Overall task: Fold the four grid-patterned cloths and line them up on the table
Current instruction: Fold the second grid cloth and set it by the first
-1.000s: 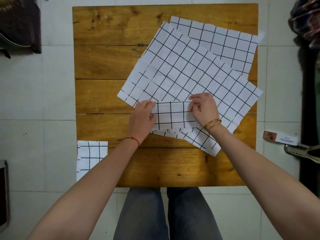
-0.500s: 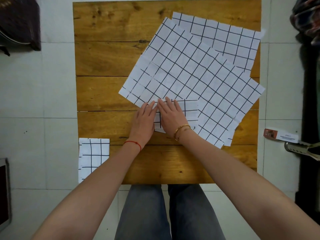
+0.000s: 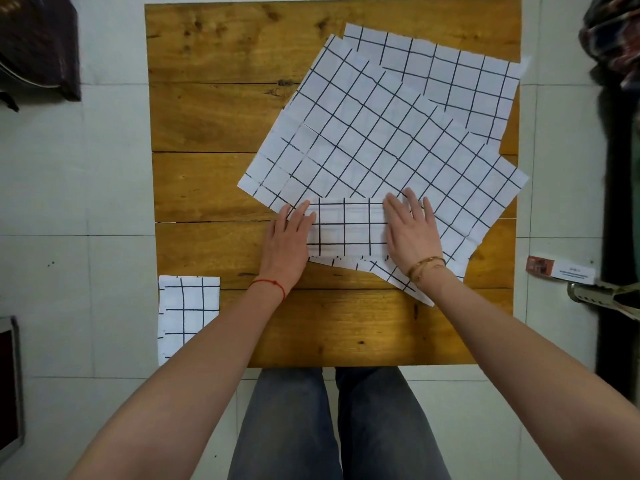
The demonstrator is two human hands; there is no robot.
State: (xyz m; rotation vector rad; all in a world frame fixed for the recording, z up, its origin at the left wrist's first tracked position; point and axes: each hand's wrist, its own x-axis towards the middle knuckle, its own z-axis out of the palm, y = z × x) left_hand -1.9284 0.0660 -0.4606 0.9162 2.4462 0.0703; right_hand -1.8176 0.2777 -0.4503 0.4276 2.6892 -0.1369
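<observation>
Two of four grid-patterned cloths folded or nearly so, by my judgement.

One folded cloth lies at the wooden table's near-left corner; a second, half-folded cloth sits mid-table, pressed flat by the left hand and right hand, fingers straight, gripping nothing. Two unfolded cloths, the upper one and the one beneath, overlap toward the far-right corner, awaiting folding.

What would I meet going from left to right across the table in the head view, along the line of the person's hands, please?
Folded cloth at the table's near-left corner → left hand → folded cloth being pressed → right hand → large unfolded cloth.
</observation>
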